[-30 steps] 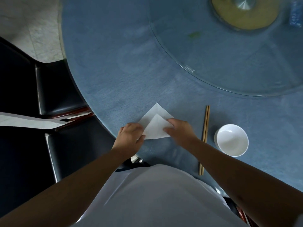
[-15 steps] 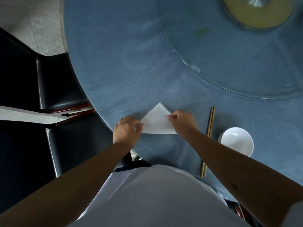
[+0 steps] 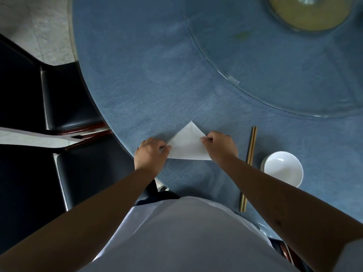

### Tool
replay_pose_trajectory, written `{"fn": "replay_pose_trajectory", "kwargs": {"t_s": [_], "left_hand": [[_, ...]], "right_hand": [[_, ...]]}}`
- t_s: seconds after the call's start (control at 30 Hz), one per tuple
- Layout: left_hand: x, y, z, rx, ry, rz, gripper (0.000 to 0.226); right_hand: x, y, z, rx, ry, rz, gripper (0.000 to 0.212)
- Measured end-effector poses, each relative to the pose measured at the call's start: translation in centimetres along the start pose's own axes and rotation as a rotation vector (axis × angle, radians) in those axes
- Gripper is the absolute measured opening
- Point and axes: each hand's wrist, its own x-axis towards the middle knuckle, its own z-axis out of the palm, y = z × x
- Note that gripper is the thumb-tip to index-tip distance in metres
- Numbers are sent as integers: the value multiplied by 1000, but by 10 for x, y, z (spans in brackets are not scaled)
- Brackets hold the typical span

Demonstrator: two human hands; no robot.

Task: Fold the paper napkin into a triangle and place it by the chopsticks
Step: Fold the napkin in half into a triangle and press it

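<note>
The white paper napkin (image 3: pixel 186 145) lies folded into a triangle on the blue tablecloth, its tip pointing away from me. My left hand (image 3: pixel 151 154) pinches its left corner. My right hand (image 3: pixel 220 145) pinches its right edge with curled fingers. A pair of wooden chopsticks (image 3: pixel 249 154) lies lengthwise just right of my right hand, partly hidden under my right forearm.
A white bowl (image 3: pixel 282 168) stands right of the chopsticks. A glass turntable (image 3: pixel 255 75) covers the far right of the round table (image 3: pixel 137 85). Black chairs (image 3: pixel 68 99) stand at the left, close to the table's edge.
The napkin's upper flap was folded down and flattened into a single triangle. Both hands shifted to its outer corners and now grip them.
</note>
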Motion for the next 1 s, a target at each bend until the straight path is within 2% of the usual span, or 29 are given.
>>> {"fn": "replay_pose_trajectory", "kwargs": {"t_s": [0.53,0.63,0.73,0.8,0.9,0.97,1.0], "left_hand": [[5,-1,1,-25,11,-69,18],[1,0,1,-63,35,-59,18],[-9,-1,1,-59,72,18,33],[-17,-2,3,77,90,192,42],[-29,0,13,323,7,512,60],[-35,0,23,447,-83,626,71],[-38,-2,28,489,-116,633,75]], "right_hand": [[1,1,1,-62,56,32,32],[-3,3,-1,-42,125,0,26],[-16,10,-2,25,236,-56,39],[-29,16,0,-25,286,-165,48],[-56,26,13,-299,229,-559,67],[-70,33,27,-468,140,-758,74],[-73,36,33,-512,100,-774,75]]}}
